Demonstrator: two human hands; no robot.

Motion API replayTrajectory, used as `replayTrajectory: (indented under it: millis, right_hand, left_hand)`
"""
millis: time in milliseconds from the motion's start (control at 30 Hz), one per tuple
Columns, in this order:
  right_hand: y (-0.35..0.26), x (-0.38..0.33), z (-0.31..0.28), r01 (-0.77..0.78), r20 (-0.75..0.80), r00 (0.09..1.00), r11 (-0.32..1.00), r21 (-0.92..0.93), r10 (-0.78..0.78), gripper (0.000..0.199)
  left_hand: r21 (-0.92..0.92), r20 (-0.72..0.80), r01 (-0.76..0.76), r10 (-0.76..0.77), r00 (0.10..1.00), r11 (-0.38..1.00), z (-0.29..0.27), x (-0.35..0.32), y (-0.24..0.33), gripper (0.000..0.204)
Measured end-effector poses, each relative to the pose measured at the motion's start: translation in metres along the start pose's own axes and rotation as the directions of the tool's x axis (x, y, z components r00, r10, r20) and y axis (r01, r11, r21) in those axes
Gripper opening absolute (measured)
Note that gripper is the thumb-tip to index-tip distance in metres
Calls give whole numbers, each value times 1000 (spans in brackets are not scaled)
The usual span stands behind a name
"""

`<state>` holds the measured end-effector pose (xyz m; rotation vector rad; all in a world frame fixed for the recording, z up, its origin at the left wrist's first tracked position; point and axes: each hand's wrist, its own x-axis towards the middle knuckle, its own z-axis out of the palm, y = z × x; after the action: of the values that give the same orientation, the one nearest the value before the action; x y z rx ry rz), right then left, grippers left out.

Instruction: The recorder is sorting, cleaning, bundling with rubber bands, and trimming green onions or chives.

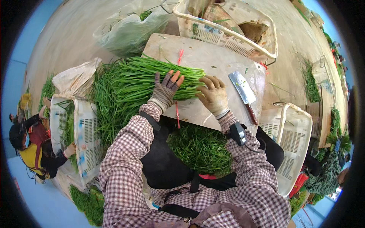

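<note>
While the left hand (165,90) rests palm down on a bundle of long green leaves (133,78), its gloved fingers are spread open across the stalks and close on nothing. The right hand (213,95), in a pale glove, is placed at the pale stalk ends, with its fingers bent; the fingertips are partly hidden, so whether they grip any stalks cannot be told. The bundle lies beneath the left fingers, its stalk ends directed toward the right fingers and its leafy ends spreading leftward past the edge of the bench (213,53).

A red tie strip (180,57) shows beyond the left fingers and again on their near side; the leaves cover its middle. A cleaver (243,87) lies to the right of the right fingers and apart from them, with its blade flat on the bench and its brown handle toward the wearer.

Beyond the fingers, past the far edge of the bench, stands a white crate (224,37); a translucent bag (129,36) is located to its left. A second crate (89,146) stands left of the left fingers, and a third crate (292,140) right of the right fingers. Loose greens (201,148) lie on the near side of both hands, below bench level.
</note>
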<state>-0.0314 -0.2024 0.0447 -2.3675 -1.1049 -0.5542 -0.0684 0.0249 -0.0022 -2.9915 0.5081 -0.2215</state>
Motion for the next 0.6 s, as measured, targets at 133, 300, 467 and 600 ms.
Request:
replayTrajectory:
  millis: [133, 300, 467, 600]
  right_hand:
    - [-28, 59, 1, -95, -29, 995, 995, -16, 94, 30]
    - [3, 99, 80, -451, 397, 805, 890, -73, 441, 29]
    - [21, 92, 93, -351, 490, 820, 936, 20, 297, 35]
    - [4, 100, 107, -263, 577, 801, 960, 97, 161, 29]
  left_hand:
    - [117, 0, -16, 16, 1000, 993, 4, 1, 0, 105]
    - [87, -117, 44, -33, 993, 995, 21, 4, 6, 72]
    - [219, -241, 184, -130, 962, 958, 24, 14, 4, 76]
    - [135, -161, 211, -189, 969, 968, 17, 2, -15, 74]
